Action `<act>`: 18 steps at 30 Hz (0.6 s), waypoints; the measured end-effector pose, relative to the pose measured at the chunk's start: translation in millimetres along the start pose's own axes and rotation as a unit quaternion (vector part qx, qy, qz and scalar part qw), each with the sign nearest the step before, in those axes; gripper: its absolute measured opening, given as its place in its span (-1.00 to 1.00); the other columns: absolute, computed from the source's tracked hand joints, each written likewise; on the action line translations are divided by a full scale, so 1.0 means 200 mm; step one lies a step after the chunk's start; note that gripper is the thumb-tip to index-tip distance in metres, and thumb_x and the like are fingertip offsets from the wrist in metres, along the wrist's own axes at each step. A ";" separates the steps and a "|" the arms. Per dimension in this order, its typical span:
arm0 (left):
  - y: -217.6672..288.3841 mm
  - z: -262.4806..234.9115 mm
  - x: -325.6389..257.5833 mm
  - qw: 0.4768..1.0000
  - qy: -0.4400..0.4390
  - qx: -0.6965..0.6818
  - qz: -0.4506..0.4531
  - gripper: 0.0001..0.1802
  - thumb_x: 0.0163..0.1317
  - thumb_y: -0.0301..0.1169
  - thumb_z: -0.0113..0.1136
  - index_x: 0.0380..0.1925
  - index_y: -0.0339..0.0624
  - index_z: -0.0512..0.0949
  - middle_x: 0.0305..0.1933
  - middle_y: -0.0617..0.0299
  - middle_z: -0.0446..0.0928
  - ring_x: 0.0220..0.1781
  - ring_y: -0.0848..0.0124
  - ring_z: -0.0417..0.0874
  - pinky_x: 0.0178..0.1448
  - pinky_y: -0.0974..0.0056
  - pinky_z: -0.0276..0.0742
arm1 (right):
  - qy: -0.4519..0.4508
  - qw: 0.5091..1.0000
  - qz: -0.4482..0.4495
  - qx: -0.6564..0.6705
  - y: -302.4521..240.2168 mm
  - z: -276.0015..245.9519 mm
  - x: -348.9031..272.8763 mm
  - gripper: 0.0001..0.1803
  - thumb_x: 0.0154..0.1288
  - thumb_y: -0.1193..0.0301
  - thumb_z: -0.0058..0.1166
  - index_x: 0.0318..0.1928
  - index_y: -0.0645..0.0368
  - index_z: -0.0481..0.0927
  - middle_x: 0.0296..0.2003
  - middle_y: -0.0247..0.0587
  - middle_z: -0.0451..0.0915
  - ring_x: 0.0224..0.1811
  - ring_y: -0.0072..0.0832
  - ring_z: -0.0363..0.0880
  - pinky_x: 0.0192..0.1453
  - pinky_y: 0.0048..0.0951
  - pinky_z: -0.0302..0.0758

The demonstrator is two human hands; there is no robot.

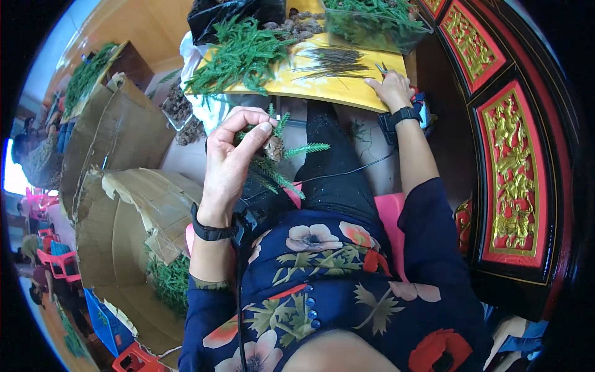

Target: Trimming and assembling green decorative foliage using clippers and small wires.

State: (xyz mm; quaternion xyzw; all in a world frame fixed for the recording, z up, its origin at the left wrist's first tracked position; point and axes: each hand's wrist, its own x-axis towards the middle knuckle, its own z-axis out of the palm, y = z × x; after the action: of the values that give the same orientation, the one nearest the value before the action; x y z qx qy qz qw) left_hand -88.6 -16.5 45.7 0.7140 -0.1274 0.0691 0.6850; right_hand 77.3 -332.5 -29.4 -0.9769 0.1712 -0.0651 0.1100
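Note:
My left hand (230,146), raised over my lap, pinches a bunch of green fir-like sprigs (273,170) with a brown pine cone (274,149) among them. A small pale tip pokes up beside the thumb. At the right end of the yellow table (347,93), my right hand (394,92) rests with its fingers around a small pair of pliers (382,68), whose metal jaws show ahead of the fingers; the handles are mostly hidden. Left of that hand lies a pile of thin dark stems (334,62). A heap of green sprigs (245,56) covers the table's left part.
Brown pine cones (297,26) lie at the back beside a clear tub (378,28) of greenery. An open cardboard box (114,248) with sprigs stands at my left. Carved red-and-gold panels (513,173) flank my right. A dark cable (347,172) crosses my lap.

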 end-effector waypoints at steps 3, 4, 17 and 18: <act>0.00 -0.01 -0.01 0.997 0.000 -0.054 -0.050 -0.88 0.19 -0.50 0.16 -0.30 -0.30 0.59 -0.29 0.32 0.54 -0.26 0.59 0.48 -0.09 0.49 0.35 | -0.090 0.996 -0.015 -0.024 0.01 -0.07 0.00 -0.15 -0.02 -0.15 0.21 0.15 0.20 0.43 0.14 0.08 0.43 0.24 -0.06 0.33 0.19 -0.02 0.28; 0.00 -0.02 -0.01 0.994 0.008 -0.079 -0.080 -0.88 0.19 -0.50 0.16 -0.29 -0.28 0.60 -0.26 0.31 0.55 -0.26 0.60 0.48 -0.10 0.49 0.36 | -0.069 0.997 -0.001 -0.033 -0.02 -0.09 -0.05 -0.17 -0.02 -0.15 0.21 0.13 0.21 0.45 0.14 0.10 0.43 0.23 -0.03 0.33 0.19 0.01 0.29; -0.01 -0.01 -0.01 0.997 0.072 -0.025 0.012 -0.86 0.18 -0.55 0.15 -0.27 -0.31 0.62 -0.26 0.29 0.59 -0.22 0.59 0.52 -0.12 0.49 0.42 | 0.069 0.997 -0.023 -0.024 0.01 0.06 -0.17 -0.44 0.04 0.18 0.16 -0.02 0.34 0.49 0.05 0.18 0.46 0.10 0.04 0.43 0.04 -0.01 0.46; -0.01 -0.01 -0.01 0.997 0.073 -0.025 0.012 -0.86 0.18 -0.55 0.15 -0.27 -0.31 0.62 -0.26 0.29 0.59 -0.22 0.59 0.52 -0.12 0.49 0.42 | 0.102 0.994 -0.034 -0.023 -0.01 0.06 -0.19 -0.47 0.05 0.22 0.15 -0.04 0.36 0.49 0.00 0.19 0.50 0.05 0.04 0.48 0.02 -0.06 0.49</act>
State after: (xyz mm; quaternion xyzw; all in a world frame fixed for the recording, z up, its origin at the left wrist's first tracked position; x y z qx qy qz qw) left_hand -88.9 -13.5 43.5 0.6882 -0.0872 0.1264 0.7090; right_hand 44.6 -315.2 -45.0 -0.9727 0.1495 -0.1646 0.0671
